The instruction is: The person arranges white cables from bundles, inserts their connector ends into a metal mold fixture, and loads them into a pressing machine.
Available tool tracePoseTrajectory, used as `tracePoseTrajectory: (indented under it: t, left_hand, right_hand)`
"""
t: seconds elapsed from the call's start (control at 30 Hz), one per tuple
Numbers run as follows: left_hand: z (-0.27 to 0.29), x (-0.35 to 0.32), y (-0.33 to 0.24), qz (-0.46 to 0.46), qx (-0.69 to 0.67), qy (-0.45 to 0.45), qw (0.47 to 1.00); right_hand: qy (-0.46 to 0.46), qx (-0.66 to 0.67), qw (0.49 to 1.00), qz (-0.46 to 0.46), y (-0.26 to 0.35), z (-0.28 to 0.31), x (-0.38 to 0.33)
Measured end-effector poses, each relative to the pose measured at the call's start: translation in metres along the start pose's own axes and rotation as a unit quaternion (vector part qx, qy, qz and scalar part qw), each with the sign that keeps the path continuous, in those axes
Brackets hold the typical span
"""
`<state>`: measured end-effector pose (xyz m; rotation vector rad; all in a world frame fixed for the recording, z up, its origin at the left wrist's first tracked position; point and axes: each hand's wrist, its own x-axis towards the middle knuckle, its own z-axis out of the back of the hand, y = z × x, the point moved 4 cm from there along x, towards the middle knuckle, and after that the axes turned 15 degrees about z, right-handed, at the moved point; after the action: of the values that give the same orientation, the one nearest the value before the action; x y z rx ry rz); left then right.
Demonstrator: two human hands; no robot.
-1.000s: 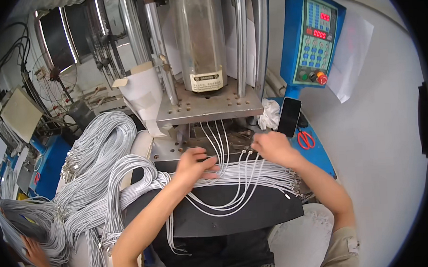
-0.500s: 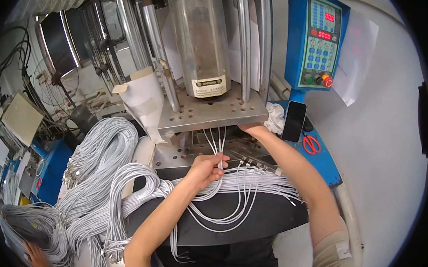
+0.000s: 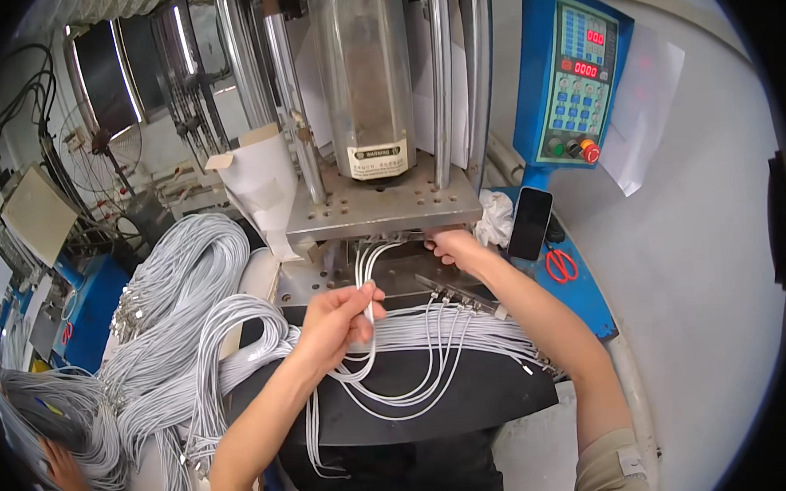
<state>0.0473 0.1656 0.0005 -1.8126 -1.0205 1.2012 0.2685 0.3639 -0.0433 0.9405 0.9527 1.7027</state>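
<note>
My left hand (image 3: pixel 336 321) is closed in a pinch around a few thin white cables (image 3: pixel 365 272), in front of the press. Above the hand these cables rise and bend right under the steel press plate (image 3: pixel 382 212). Just below the plate's right front edge, my right hand (image 3: pixel 457 249) has its fingers curled. A thin metal piece seems to meet its fingertips, but what it grips is too small to make out. From my left hand the cables loop down over a black surface (image 3: pixel 473 410). A toothed metal bar (image 3: pixel 456 297) with cable ends in it lies below my right forearm.
Large bundles of grey-white cable (image 3: pixel 190 274) fill the left side. A blue control panel (image 3: pixel 577 85) stands at the right, above a phone (image 3: pixel 530 223) and red-handled scissors (image 3: pixel 561 266). Steel columns (image 3: pixel 441 92) flank the press. Another person's hand (image 3: pixel 64 467) touches cables at lower left.
My right hand has come out from under the plate and its fingers now show. My left hand has shifted left with the cables, whose upper parts now bend right instead of rising straight.
</note>
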Motion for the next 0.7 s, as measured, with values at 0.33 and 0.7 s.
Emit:
tracePoseTrajectory:
  t: [0.33,0.7]
  left_hand:
    - [-0.006,-0.130,0.009,0.075,0.051,-0.082,0.992]
    - [0.122,-0.148,0.009,-0.172,0.050,-0.426,0.886]
  right_hand:
    - [0.081,-0.396,0.879,0.254,0.062,-0.068,-0.033]
    - [0.075,-0.385,0.865,0.311,0.075,-0.024,-0.102]
